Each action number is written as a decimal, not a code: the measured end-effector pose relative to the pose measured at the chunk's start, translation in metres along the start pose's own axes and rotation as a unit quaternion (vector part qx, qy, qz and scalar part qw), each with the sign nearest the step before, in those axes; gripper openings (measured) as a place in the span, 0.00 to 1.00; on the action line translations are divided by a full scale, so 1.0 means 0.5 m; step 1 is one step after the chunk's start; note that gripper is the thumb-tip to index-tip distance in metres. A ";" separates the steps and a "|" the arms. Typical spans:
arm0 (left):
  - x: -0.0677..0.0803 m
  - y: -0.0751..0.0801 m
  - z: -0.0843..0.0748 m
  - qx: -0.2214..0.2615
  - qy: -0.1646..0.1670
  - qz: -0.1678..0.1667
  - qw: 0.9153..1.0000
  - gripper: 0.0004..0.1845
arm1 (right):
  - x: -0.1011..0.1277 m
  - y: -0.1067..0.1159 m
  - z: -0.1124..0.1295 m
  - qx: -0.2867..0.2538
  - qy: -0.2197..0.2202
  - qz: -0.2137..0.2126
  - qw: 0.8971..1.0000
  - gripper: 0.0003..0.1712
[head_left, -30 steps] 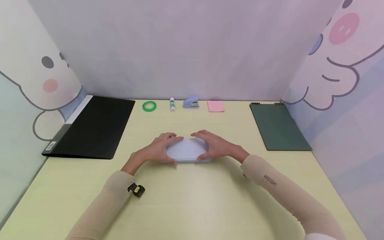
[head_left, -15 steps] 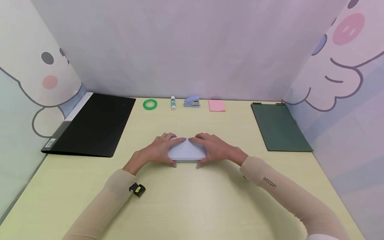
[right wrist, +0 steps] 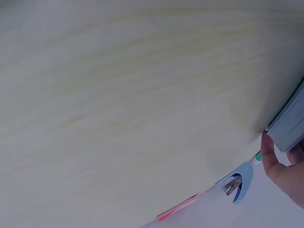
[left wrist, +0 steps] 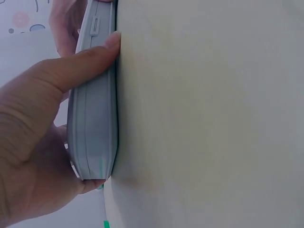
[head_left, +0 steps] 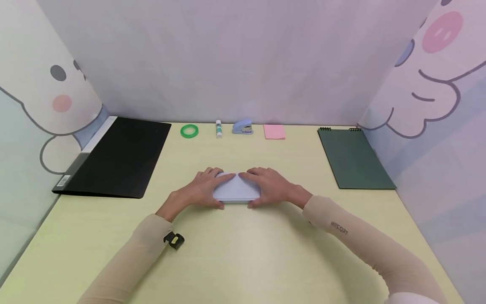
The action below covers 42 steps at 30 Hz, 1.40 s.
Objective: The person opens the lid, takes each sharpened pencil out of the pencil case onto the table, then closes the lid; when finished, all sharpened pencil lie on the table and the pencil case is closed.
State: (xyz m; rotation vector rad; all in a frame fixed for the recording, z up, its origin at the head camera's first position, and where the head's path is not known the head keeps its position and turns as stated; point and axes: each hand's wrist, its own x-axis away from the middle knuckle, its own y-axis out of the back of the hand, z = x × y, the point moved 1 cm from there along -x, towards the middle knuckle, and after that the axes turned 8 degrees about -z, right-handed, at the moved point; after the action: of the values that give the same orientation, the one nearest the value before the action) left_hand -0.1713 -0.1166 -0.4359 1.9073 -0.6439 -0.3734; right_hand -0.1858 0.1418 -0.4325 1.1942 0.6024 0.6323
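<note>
gripping pale box (head_left: pixel 236 190) ends, left hand (head_left: pixel 197 191), right hand (head_left: pixel 271 188), likely closed, open desk (head_left: pixel 243 253) nearer

Bright, even, soft light; faint shadows; wide-angle edge bending; wrist views slightly blurred close-up.

A pale blue-grey flat case (head_left: pixel 236 191) with rounded corners is lying closed and flat, well in front of the stapler (head_left: pixel 243 126)

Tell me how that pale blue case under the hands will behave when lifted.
The pale blue case looks rigid: its edges stay straight under the left hand and right hand. Flat and low, it is unlikely to roll or tip. Its smooth shell might be slippery.
</note>
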 end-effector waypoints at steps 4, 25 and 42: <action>0.000 0.001 0.001 -0.002 -0.007 -0.005 1.000 0.53 | -0.004 0.002 -0.001 -0.005 -0.008 -0.001 1.000 0.53; -0.010 0.018 -0.008 -0.018 -0.010 0.000 1.000 0.52 | -0.018 0.023 -0.004 -0.007 -0.015 0.003 1.000 0.52; -0.003 -0.005 -0.005 -0.006 0.009 0.002 1.000 0.53 | -0.003 0.015 -0.012 -0.044 -0.010 0.034 0.998 0.51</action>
State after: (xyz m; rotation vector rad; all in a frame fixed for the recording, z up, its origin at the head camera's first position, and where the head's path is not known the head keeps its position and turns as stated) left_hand -0.1705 -0.1133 -0.4370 1.8952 -0.6319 -0.3553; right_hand -0.1920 0.1467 -0.4265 1.1407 0.5129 0.6975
